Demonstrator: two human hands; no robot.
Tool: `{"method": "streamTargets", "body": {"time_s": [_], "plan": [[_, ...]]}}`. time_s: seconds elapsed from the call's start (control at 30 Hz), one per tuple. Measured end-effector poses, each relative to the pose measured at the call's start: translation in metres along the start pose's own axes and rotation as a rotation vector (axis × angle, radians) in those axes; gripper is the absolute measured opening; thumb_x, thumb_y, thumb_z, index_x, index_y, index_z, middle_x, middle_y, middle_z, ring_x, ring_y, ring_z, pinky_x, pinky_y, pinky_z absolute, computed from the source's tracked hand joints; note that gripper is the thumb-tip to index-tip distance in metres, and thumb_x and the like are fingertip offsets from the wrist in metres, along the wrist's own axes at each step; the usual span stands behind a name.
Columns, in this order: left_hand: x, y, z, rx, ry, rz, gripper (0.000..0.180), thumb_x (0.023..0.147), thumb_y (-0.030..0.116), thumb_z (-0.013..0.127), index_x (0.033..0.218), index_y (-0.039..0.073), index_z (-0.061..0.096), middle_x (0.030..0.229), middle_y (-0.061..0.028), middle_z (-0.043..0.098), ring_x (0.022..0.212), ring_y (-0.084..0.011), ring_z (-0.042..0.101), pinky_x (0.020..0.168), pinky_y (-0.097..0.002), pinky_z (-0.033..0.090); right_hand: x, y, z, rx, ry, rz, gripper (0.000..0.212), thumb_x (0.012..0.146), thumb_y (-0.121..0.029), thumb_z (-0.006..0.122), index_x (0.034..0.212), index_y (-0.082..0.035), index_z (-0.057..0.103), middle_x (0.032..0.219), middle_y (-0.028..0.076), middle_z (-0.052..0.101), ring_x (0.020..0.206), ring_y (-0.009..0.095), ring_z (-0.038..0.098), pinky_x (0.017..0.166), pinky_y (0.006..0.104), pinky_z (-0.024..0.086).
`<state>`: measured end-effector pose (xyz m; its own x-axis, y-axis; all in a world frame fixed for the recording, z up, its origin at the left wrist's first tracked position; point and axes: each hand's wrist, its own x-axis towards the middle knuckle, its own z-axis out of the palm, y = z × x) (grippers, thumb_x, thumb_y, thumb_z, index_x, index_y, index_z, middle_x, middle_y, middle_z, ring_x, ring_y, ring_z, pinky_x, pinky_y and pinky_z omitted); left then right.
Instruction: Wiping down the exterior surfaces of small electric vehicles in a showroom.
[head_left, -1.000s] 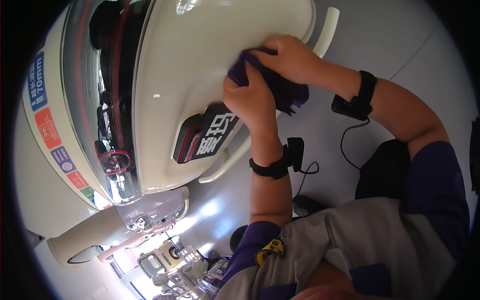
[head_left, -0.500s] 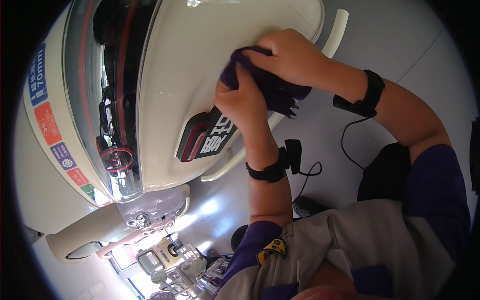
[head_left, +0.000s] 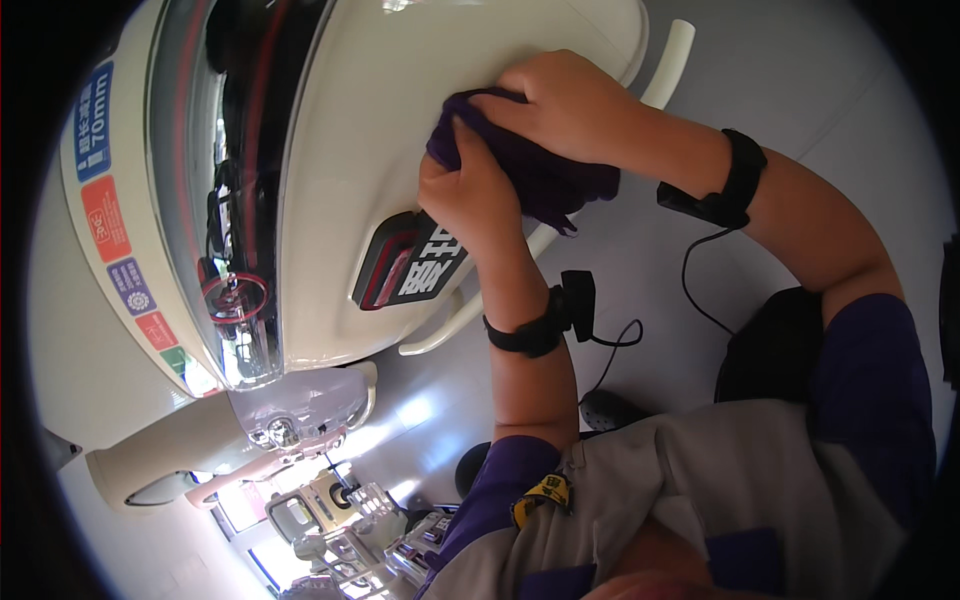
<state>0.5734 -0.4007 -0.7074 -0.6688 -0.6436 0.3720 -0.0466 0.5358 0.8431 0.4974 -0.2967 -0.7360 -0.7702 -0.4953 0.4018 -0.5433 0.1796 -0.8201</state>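
Observation:
A dark purple cloth (head_left: 540,180) is bunched between my two hands against the cream panel (head_left: 390,130) of a small vehicle. My left hand (head_left: 470,190) grips its near left part, thumb pointing up over the fabric. Farther right and higher, my right hand (head_left: 570,105) has its fingers curled into the cloth's upper edge. The cloth's loose end hangs toward the floor. Just below my left hand sits a black plate (head_left: 415,260) with pale characters and a red strip, its right end partly hidden by my wrist.
A curved cream bar (head_left: 672,65) juts past the panel's edge. To the left is a dark window (head_left: 235,190) with a steering wheel (head_left: 236,297) behind it, then a row of coloured stickers (head_left: 105,215). More vehicles (head_left: 165,450) stand at the lower left. Cables hang from both wristbands.
Both hands have shifted slightly left and up with the cloth, still gripping it. The cloth's hanging end has changed its folds.

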Motion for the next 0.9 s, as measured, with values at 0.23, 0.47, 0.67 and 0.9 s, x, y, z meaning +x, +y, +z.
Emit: {"method": "streamTargets", "body": {"time_s": [0.23, 0.47, 0.67, 0.9], "plan": [[-0.012, -0.034, 0.006, -0.020, -0.088, -0.129, 0.027, 0.091, 0.017, 0.064, 0.091, -0.009, 0.069, 0.079, -0.0073, 0.070, 0.073, -0.0100, 0.061, 0.068, -0.0271, 0.050, -0.011, 0.014, 0.004, 0.082, -0.155, 0.212, 0.035, 0.092, -0.033, 0.061, 0.094, 0.001, 0.071, 0.071, 0.018, 0.066, 0.058, 0.030, 0.061, 0.059, 0.0356, 0.048], [-0.003, -0.004, 0.008, -0.147, 0.027, -0.041, 0.025, 0.093, 0.015, 0.062, 0.093, -0.009, 0.069, 0.078, -0.0075, 0.071, 0.069, -0.0102, 0.062, 0.062, -0.0265, 0.050, 0.004, -0.002, 0.000, 0.155, -0.018, 0.107, 0.029, 0.092, -0.028, 0.062, 0.098, -0.001, 0.071, 0.076, 0.017, 0.068, 0.063, 0.027, 0.063, 0.061, 0.0330, 0.049], [-0.009, -0.021, 0.010, -0.148, -0.011, -0.044, 0.025, 0.092, 0.015, 0.061, 0.091, -0.008, 0.068, 0.079, -0.0059, 0.069, 0.070, -0.0107, 0.061, 0.063, -0.0257, 0.049, -0.008, 0.018, 0.024, 0.237, 0.124, -0.040, 0.028, 0.094, -0.026, 0.061, 0.107, -0.003, 0.070, 0.079, 0.015, 0.069, 0.063, 0.022, 0.063, 0.064, 0.0312, 0.050], [0.000, -0.004, 0.010, -0.152, 0.050, 0.008, 0.022, 0.091, 0.013, 0.061, 0.082, -0.006, 0.067, 0.070, -0.0023, 0.066, 0.065, -0.0070, 0.056, 0.059, -0.0245, 0.046, -0.004, 0.002, 0.007, 0.191, -0.034, 0.091, 0.032, 0.096, -0.028, 0.058, 0.105, 0.001, 0.068, 0.075, 0.013, 0.067, 0.063, 0.017, 0.060, 0.063, 0.0298, 0.048]]}}
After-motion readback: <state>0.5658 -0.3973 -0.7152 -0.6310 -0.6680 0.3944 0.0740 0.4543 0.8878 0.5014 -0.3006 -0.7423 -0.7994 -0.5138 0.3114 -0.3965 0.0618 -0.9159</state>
